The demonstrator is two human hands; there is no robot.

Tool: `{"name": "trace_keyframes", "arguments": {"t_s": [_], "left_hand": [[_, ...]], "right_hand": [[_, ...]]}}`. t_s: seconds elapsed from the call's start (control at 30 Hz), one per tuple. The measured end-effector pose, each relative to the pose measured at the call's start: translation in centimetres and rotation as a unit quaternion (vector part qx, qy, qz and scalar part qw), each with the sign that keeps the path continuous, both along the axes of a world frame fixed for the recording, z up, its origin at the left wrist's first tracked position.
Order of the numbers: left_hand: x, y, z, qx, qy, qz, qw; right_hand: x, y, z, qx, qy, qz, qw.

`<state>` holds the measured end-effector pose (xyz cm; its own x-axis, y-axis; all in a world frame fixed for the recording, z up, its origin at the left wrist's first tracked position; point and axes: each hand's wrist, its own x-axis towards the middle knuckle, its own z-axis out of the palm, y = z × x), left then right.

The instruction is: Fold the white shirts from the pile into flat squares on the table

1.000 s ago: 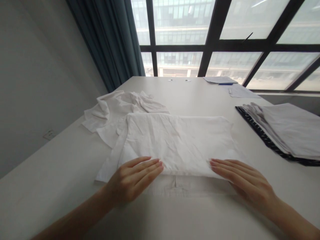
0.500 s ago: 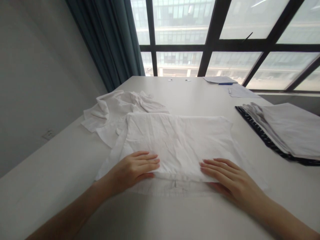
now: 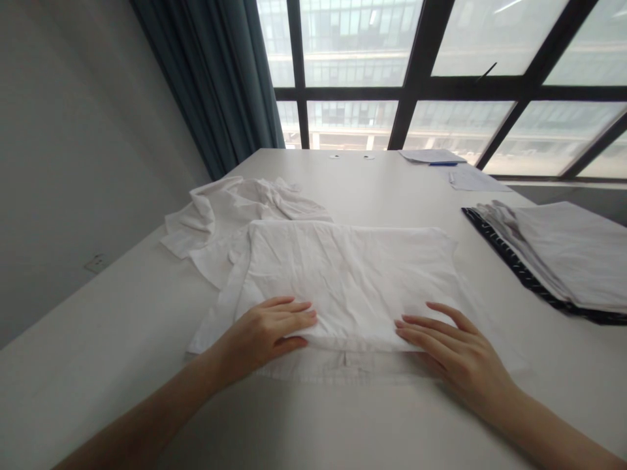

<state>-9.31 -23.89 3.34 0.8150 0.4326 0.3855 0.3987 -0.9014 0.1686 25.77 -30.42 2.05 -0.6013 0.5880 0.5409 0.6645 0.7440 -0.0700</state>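
Observation:
A white garment [image 3: 353,267], probably a shirt, lies folded in front of me, its near edge turned back over a lower layer. Resting on its left near edge is my left hand [image 3: 269,333], fingers stretched out flat and thumb slightly apart. My right hand [image 3: 458,352] lies on the right near edge with fingers extended and one finger spread from the others; its thumb is mostly hidden. Neither hand grips the cloth visibly. Behind and to the left sits another crumpled white garment [image 3: 220,215], partly covered by the folded one.
The white table [image 3: 122,326] meets a wall on the left. At right is a pile of folded white cloth [image 3: 578,248] over a black patterned one [image 3: 519,267]. Papers [image 3: 431,156] and a blue pen [image 3: 443,164] lie at the far right, near the window.
My right hand has shifted slightly, its fingers more spread and its thumb less visible. My left hand has moved a little to the right. The garment stays nearly the same.

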Motion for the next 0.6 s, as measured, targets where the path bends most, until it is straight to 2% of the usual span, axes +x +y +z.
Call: {"name": "trace_keyframes", "arguments": {"t_s": [0.23, 0.3, 0.43, 0.6], "left_hand": [[-0.2, -1.8, 1.6, 0.128, -0.058, -0.021, 0.99], [-0.3, -2.1, 1.9, 0.139, -0.044, -0.035, 0.989], [0.1, -1.9, 2.0, 0.109, 0.022, -0.077, 0.991], [0.9, -1.7, 1.8, -0.011, 0.071, -0.099, 0.993]], "right_hand": [[1.2, -1.0, 2.0, 0.073, -0.034, -0.023, 0.996], [1.6, -1.0, 2.3, 0.072, -0.059, 0.008, 0.996], [1.5, -0.5, 1.8, -0.01, -0.087, 0.094, 0.992], [0.7, 0.1, 1.0, -0.132, -0.082, 0.082, 0.984]]}}
